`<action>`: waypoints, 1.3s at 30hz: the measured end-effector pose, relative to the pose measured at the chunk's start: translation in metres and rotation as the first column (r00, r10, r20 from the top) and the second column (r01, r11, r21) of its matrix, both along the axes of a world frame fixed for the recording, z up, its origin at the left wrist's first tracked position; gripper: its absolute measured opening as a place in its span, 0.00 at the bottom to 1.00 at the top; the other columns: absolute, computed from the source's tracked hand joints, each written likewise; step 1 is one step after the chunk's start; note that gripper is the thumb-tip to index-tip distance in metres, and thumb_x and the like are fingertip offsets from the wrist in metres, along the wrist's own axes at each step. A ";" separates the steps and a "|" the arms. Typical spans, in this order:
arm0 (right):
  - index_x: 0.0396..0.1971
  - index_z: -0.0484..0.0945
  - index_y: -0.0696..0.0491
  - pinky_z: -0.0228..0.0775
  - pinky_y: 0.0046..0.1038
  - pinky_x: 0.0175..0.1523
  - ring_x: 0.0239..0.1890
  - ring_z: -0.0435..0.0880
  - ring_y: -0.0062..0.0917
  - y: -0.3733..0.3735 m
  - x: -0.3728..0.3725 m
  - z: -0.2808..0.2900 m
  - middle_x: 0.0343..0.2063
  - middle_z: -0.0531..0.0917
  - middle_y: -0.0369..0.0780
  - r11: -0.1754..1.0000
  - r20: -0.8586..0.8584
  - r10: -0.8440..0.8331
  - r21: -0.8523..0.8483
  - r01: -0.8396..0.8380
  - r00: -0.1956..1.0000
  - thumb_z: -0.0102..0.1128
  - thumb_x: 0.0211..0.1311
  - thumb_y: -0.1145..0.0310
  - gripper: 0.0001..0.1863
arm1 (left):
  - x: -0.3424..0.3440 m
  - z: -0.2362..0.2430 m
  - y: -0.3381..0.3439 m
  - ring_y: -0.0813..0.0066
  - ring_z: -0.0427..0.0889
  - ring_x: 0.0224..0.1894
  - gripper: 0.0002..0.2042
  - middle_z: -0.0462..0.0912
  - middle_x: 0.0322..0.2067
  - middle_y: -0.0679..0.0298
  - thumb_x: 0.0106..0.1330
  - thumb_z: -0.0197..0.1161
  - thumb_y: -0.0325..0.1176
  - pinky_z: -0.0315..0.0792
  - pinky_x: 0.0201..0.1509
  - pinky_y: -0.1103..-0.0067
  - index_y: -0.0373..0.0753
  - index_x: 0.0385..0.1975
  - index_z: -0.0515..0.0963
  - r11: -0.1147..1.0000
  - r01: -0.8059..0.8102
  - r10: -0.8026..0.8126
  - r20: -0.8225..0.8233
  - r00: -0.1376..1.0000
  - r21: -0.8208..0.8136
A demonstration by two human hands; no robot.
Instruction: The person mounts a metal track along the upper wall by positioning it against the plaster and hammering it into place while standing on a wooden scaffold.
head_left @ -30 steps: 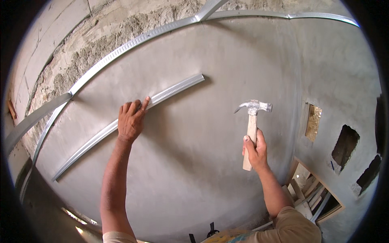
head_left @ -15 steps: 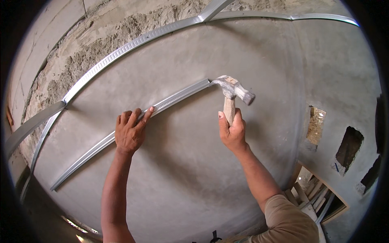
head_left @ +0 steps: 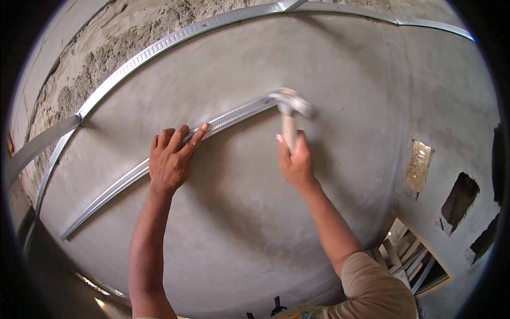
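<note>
A long, silvery metal channel (head_left: 234, 117) slants across the grey plastered wall, its lower-left end narrowing with distance. My left hand (head_left: 171, 158) holds this channel near its middle, fingers laid over the upper edge and thumb hidden. In my right hand (head_left: 296, 164) is a claw hammer (head_left: 288, 125), gripped by its light wooden handle just below the head. The hammer head is smeared by motion, with its claw side at the channel's upper-right end. Whether the claw touches or hooks that end cannot be made out.
A metal track (head_left: 143, 55) curves along the wall's top beneath rough concrete, and metal strips (head_left: 40, 144) branch off it at the left. To the right are rectangular wall holes (head_left: 460, 201) and a framed opening (head_left: 411, 255) with wood pieces inside.
My right hand and the hammer have moved left, bringing the hammer head over the channel's end. The view has shifted slightly; my left hand keeps its place on the channel.
</note>
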State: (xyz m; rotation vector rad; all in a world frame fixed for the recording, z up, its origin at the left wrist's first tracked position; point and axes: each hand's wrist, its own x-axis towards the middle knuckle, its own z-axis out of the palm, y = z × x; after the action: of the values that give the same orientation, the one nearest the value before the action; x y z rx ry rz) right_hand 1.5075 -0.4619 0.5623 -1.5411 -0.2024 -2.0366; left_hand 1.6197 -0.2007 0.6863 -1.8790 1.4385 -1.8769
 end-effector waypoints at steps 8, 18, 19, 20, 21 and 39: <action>0.44 0.71 0.64 0.77 0.39 0.29 0.25 0.86 0.46 0.023 0.007 -0.007 0.23 0.82 0.50 0.998 -0.101 0.034 -0.046 -0.038 0.994 0.64 0.68 0.71 0.14 | 0.002 -0.003 -0.002 0.66 0.75 0.47 0.31 0.78 0.48 0.70 0.63 0.69 0.29 0.70 0.49 0.69 0.63 0.67 0.75 1.000 -0.010 0.010 -0.005 1.000 -0.010; 0.42 0.71 0.64 0.76 0.39 0.29 0.25 0.86 0.46 0.028 0.007 -0.007 0.23 0.81 0.50 0.990 -0.160 0.130 -0.029 -0.137 0.979 0.63 0.70 0.70 0.14 | -0.007 -0.005 -0.006 0.66 0.76 0.49 0.29 0.80 0.49 0.68 0.63 0.72 0.35 0.71 0.53 0.69 0.58 0.66 0.77 0.994 0.079 -0.089 -0.144 0.985 -0.072; 0.42 0.70 0.64 0.75 0.38 0.29 0.23 0.84 0.43 0.035 -0.007 0.000 0.22 0.80 0.49 0.984 -0.140 0.165 -0.040 -0.172 0.976 0.63 0.70 0.70 0.14 | -0.006 -0.004 -0.004 0.66 0.77 0.49 0.28 0.81 0.50 0.68 0.63 0.72 0.35 0.72 0.53 0.69 0.56 0.65 0.78 0.990 0.079 -0.098 -0.168 0.981 -0.116; 0.41 0.70 0.63 0.75 0.37 0.29 0.23 0.84 0.42 0.036 -0.019 -0.001 0.22 0.80 0.48 0.988 -0.144 0.147 -0.021 -0.151 0.979 0.63 0.70 0.70 0.13 | -0.006 -0.006 -0.004 0.66 0.78 0.50 0.26 0.82 0.50 0.67 0.64 0.72 0.36 0.72 0.54 0.70 0.55 0.64 0.79 0.985 0.080 -0.111 -0.196 0.974 -0.156; 0.41 0.70 0.63 0.75 0.37 0.29 0.22 0.83 0.40 0.034 -0.030 -0.003 0.22 0.80 0.47 0.992 -0.150 0.128 -0.002 -0.130 0.980 0.63 0.70 0.70 0.13 | -0.006 -0.006 -0.003 0.66 0.79 0.50 0.25 0.83 0.50 0.66 0.64 0.72 0.36 0.73 0.53 0.70 0.53 0.63 0.80 0.980 0.118 -0.145 -0.172 0.974 -0.161; 0.36 0.67 0.59 0.69 0.37 0.25 0.18 0.79 0.34 -0.018 -0.028 -0.035 0.19 0.77 0.43 0.996 -0.056 -0.004 0.088 0.009 0.998 0.62 0.72 0.69 0.12 | 0.014 -0.056 -0.030 0.69 0.85 0.41 0.20 0.89 0.48 0.71 0.60 0.75 0.32 0.73 0.46 0.75 0.56 0.52 0.83 0.916 0.305 -0.282 0.125 0.951 -0.259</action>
State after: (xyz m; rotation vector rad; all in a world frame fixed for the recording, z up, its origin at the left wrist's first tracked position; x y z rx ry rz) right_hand 1.4799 -0.4799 0.5269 -1.5440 -0.0852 -1.9777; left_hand 1.6334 -0.2306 0.6298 -1.7392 1.5764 -2.3784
